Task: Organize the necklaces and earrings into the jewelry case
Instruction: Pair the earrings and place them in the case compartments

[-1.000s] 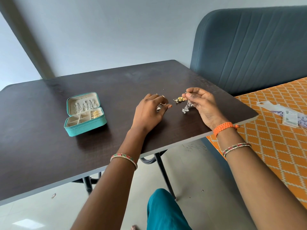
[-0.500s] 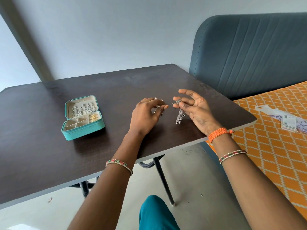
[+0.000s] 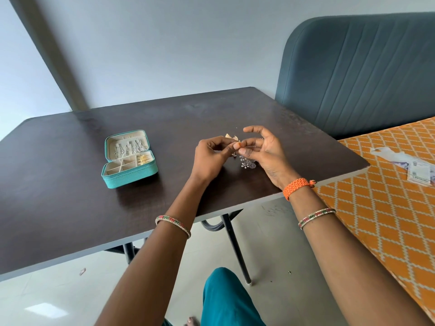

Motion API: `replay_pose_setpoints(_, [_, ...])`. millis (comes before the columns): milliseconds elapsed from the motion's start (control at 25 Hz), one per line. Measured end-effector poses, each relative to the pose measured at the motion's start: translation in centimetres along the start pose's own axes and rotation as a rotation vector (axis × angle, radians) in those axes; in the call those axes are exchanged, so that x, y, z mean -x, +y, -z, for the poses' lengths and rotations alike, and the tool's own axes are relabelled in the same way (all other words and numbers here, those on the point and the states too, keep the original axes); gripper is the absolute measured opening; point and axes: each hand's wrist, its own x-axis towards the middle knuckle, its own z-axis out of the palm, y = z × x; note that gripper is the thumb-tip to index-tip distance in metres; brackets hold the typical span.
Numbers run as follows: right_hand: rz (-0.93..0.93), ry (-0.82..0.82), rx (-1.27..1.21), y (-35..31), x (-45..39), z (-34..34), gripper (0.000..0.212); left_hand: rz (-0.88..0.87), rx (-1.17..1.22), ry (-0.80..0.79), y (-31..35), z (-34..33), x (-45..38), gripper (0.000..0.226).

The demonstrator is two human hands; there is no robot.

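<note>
Centre frame: left hand point(image 3: 210, 156) and right hand point(image 3: 263, 149) pinch one small earring point(image 3: 238, 144) between fingertips — right's other fingers spread. Case point(image 3: 130, 158) lies open, centre left.

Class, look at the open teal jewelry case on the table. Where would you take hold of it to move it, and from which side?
Probably the lower tray of the jewelry case, gripped across its short teal walls from above. The lid stands open behind it with necklaces hanging inside, so lifting by the lid could swing it shut. The tray sits flat on the table, with its near and side walls exposed.
</note>
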Motion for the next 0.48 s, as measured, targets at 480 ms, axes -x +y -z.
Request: replay_pose_setpoints(480, [0.007,0.029,0.041,-0.14,0.40,-0.26,0.046,0.009,0.050,-0.062,-0.54,-0.04,0.14,0.009])
